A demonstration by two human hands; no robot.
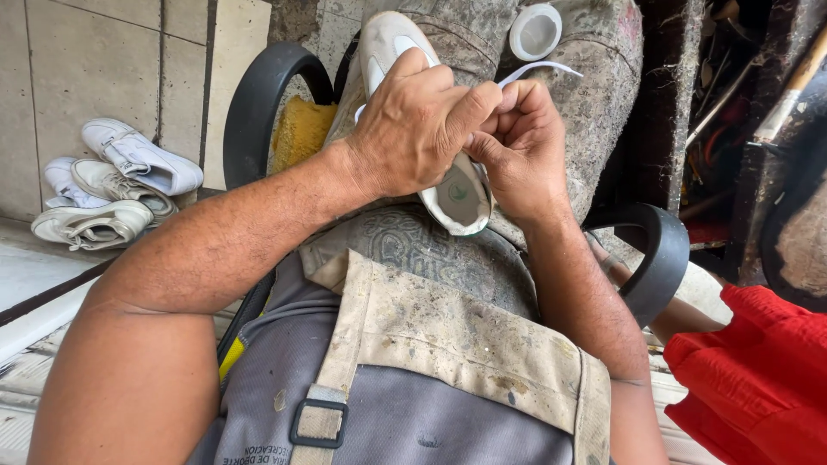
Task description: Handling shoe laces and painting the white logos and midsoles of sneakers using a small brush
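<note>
Nearest the camera a stained canvas apron [457, 336] with a strap buckle covered the person's grey shirt. Beyond it, on the lap, lay a white sneaker [448, 194], heel opening toward the camera and toe pointing away. The left hand [413, 129] rested over the shoe, fingers curled together and thumb pressed against the right hand. The right hand [517, 142] pinched a white lace [538, 69] between thumb and fingers, its free end sticking out to the right. That short end looked likely to slip from the pinch if the grip loosened. Farther off sat a round white lid [535, 32], and a pile of white shoes [112, 185] lay on the tiled floor to the left.
</note>
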